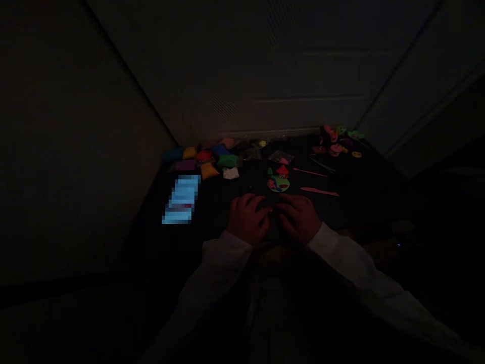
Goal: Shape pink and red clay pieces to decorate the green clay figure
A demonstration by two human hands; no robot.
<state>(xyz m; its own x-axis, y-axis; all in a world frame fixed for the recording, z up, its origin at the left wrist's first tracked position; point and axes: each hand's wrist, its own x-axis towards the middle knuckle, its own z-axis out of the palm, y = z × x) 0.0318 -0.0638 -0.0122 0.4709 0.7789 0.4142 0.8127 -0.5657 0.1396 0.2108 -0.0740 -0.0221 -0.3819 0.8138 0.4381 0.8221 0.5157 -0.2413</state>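
In dim light my left hand (248, 218) is held low over the dark table mat, fingers bent, with thumb and forefinger drawn together. A tiny pinkish speck shows at its fingertips; the light is too weak to name it. My right hand (300, 217) faces it from the right, fingers apart and reaching towards the left fingertips, with nothing visible in them. Just beyond both hands lies a small round green clay piece (278, 184), bearing a red-capped mushroom house (282, 172), a little green tree and a blue patch.
Bags of coloured clay (228, 161) line the back left. A lit phone (181, 199), blurred out, lies left of my hands. Two pink modelling tools (319, 191) lie to the right, near a dark slim tool (322, 164). Finished clay figures (335, 149) cluster at the back right, before a pale panel.
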